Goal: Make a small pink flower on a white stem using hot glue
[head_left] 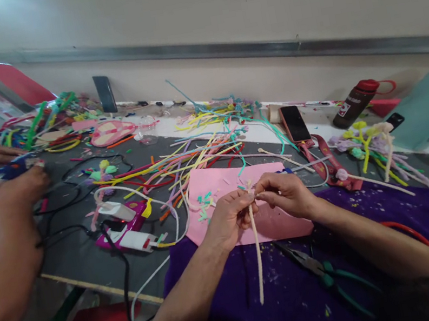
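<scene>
A cream fuzzy stem (258, 254) hangs down from the fingers of my left hand (234, 216), which pinches it near its upper end. Close beside it on the right, my right hand (280, 193) has its thumb and forefinger pressed together at the top of the stem; whatever small part they hold is too small to make out. Both hands are over a pink sheet (206, 184) dotted with small green and white clippings. Green-handled pliers (319, 269) lie on the purple cloth (291, 301) below the sheet.
Loose coloured stems (197, 158) spread behind the sheet. A pink power bank (127, 230) with cables lies left. Further right are a phone (295, 124), a bottle (355, 104) and a flower bundle (363, 144). Another person's hands (24, 181) work at the far left.
</scene>
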Action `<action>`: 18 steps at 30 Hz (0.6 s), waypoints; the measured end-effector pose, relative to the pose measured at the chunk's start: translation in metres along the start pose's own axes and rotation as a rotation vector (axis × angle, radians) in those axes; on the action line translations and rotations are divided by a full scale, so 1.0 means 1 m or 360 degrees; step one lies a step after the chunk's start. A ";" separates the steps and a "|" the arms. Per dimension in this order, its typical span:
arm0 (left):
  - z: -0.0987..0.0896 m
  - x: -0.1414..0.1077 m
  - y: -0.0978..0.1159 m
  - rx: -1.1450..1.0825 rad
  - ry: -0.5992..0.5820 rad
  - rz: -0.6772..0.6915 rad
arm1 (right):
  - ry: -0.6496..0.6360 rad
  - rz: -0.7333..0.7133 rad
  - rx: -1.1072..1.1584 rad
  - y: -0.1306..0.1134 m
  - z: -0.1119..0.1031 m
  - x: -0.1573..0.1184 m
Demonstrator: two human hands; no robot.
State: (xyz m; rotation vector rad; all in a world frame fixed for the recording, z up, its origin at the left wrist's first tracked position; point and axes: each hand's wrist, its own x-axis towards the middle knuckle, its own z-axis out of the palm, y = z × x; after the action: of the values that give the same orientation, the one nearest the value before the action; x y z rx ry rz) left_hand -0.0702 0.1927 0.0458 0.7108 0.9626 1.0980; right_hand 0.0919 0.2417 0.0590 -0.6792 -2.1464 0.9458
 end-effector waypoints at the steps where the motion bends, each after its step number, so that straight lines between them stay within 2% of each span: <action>1: 0.000 -0.001 0.000 0.0052 0.0002 0.0026 | -0.0022 -0.0045 -0.0075 -0.002 -0.005 0.000; 4: -0.001 -0.002 -0.002 0.0266 0.0010 0.0123 | -0.0040 -0.0016 -0.0036 -0.006 -0.023 0.002; 8: 0.000 -0.005 -0.002 0.0477 0.0060 0.0091 | -0.0072 0.0132 0.0220 -0.004 -0.039 0.004; 14: 0.005 -0.009 0.004 0.0661 0.0138 0.0213 | -0.0129 0.0118 0.0392 0.005 -0.039 0.006; 18: 0.004 -0.009 0.004 0.0721 0.0146 0.0274 | -0.0174 0.0002 0.0252 0.002 -0.038 0.008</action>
State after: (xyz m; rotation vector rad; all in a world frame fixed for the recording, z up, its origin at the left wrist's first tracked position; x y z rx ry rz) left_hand -0.0696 0.1855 0.0538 1.1356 1.2657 1.0777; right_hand 0.1164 0.2648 0.0793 -0.5625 -2.1371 1.1631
